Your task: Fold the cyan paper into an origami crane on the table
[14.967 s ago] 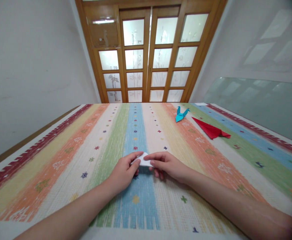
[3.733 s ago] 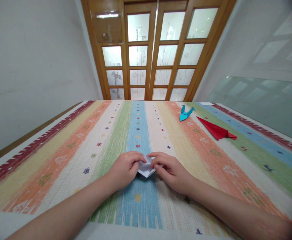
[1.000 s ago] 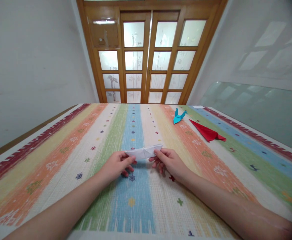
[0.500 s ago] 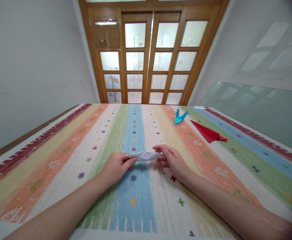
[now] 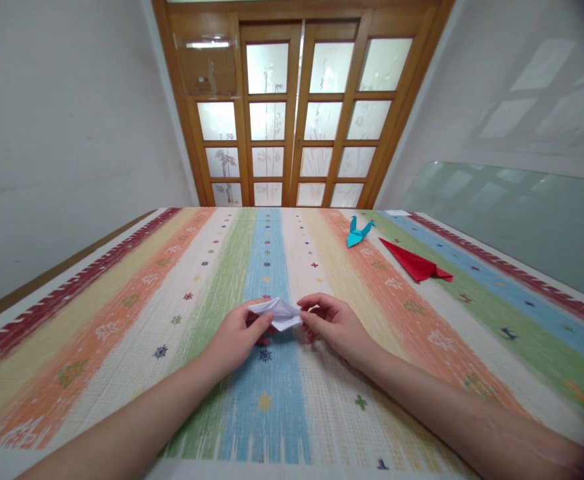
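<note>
A small piece of folded white paper (image 5: 278,313) is held just above a table, over the blue stripe near the middle of the cloth. It is pinched from both ends. The left hand (image 5: 237,337) grips its left end between thumb and fingertips, with the other fingers curled under. The right hand (image 5: 337,325) grips its right end in the same way, thumb on top and fingers tucked beneath. The paper shows several creases and comes to a point on the near side. Both bare forearms reach in from the bottom edge of the view and meet at the paper.

The table is covered by a striped cloth (image 5: 122,313) in red, yellow, orange, green, blue and cream, dotted with small stars and crosses. Well apart from the hands, toward the far right of the table, sits a small blue paper bird (image 5: 358,233). Just beside it, a little nearer and further right, lies a flat red folded paper (image 5: 415,262) with a long pointed shape.

Beyond the table stands a wooden door (image 5: 297,113) with frosted glass panes, set between pale walls.
</note>
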`<state>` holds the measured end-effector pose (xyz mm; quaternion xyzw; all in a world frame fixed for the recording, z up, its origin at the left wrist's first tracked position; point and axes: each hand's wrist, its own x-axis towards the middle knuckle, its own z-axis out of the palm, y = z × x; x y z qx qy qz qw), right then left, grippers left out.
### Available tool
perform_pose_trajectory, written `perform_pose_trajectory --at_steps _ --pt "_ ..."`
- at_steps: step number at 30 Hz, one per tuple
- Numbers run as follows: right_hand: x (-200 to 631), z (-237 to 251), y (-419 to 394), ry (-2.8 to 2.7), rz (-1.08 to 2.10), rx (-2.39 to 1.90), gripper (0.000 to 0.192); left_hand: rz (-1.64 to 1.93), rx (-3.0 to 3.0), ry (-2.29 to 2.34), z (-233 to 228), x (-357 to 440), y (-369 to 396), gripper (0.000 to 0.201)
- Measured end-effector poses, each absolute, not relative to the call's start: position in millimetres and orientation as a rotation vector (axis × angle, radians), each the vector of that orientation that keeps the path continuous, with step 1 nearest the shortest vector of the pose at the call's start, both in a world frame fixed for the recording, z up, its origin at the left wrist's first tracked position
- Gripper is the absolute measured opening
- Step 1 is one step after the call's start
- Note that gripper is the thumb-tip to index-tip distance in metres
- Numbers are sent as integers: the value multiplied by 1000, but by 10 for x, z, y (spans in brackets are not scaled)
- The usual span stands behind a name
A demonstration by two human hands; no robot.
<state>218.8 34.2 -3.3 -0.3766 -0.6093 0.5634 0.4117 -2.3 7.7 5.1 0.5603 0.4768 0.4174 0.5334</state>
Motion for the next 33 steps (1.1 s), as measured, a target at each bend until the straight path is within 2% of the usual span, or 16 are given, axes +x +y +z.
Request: perform_pose_trajectory --at_steps 2,8,14,21,28,33 --pt "2159 -20 310 -1544 1382 -936 29 1018 1286 1128 68 11 49 68" --pt "2087 36 217 -1612 1265 -842 23 1082 1141 1135 79 41 24 57" --pt "2073 28 156 -1640 1209 -832 24 1053 1082 1054 70 43 22 55" --pt "2089 4 204 -1617 1299 -946 37 1038 989 1072 63 56 29 48" --pt "2111 -52 245 -1675 1424 -997 34 1036 1014 1094 43 53 37 51" --pt "2131 -17 226 -1844 1143 -915 32 1062 1061 1117 73 52 26 55"
